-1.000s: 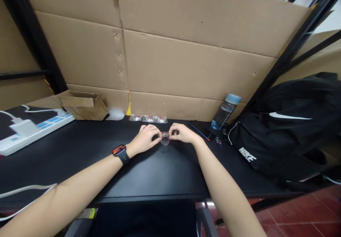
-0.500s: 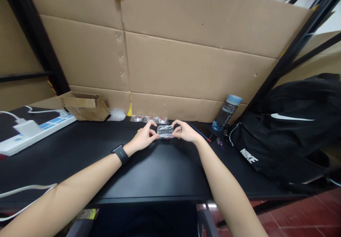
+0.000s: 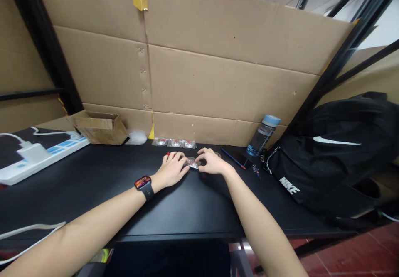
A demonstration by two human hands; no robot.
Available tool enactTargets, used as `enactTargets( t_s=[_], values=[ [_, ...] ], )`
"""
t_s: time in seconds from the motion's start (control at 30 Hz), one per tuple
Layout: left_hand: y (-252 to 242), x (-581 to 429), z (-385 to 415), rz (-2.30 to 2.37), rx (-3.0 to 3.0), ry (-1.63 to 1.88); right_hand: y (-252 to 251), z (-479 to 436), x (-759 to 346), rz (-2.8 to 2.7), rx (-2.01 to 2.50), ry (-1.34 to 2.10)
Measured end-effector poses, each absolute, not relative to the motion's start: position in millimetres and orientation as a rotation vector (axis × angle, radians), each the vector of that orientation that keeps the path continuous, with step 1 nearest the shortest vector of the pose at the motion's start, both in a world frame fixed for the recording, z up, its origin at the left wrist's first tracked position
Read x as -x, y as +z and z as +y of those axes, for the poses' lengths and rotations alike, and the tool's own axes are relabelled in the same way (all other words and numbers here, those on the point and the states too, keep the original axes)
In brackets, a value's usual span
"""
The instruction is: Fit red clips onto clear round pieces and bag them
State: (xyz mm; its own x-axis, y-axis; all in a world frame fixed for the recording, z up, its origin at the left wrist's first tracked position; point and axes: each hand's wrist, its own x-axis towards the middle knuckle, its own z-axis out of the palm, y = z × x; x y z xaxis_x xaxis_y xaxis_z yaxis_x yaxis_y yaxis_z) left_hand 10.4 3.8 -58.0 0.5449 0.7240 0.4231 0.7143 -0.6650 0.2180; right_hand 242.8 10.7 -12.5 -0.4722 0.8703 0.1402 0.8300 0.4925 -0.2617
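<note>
A small clear plastic packet [image 3: 193, 163] lies on the black table between my hands, its contents too small to make out. My right hand [image 3: 212, 162] is closed at the packet's right side, thumb and fingers pinching its edge. Palm down, my left hand [image 3: 172, 170] rests on the table with its fingers stretched toward the packet's left end, fingertips touching it. A bit of something red [image 3: 168, 154] shows behind the left fingers; most of it is hidden. Behind the hands, several similar clear packets [image 3: 176, 143] with red marks lie in a row.
At left stand an open cardboard box [image 3: 99, 128], bubble wrap [image 3: 136, 137] and a white power strip [image 3: 46, 160]. To the right are a pen [image 3: 233, 159], a dark phone-like slab, small keyring-like items [image 3: 255, 170], a water bottle [image 3: 263, 136] and a black backpack [image 3: 336, 160].
The packet was held up and stretched between both hands; now it lies lower on the table. My left hand has turned palm down and flattened, and the red thing beside it has come into view.
</note>
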Motion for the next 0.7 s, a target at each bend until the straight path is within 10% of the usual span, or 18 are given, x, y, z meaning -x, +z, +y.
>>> enactTargets(
  t_s=[0.7],
  values=[
    [-57.2, -13.5, 10.2, 1.254, -2.519, 0.952, -11.4, 14.1, -249.5, -2.461, 1.489, 0.343]
  ],
)
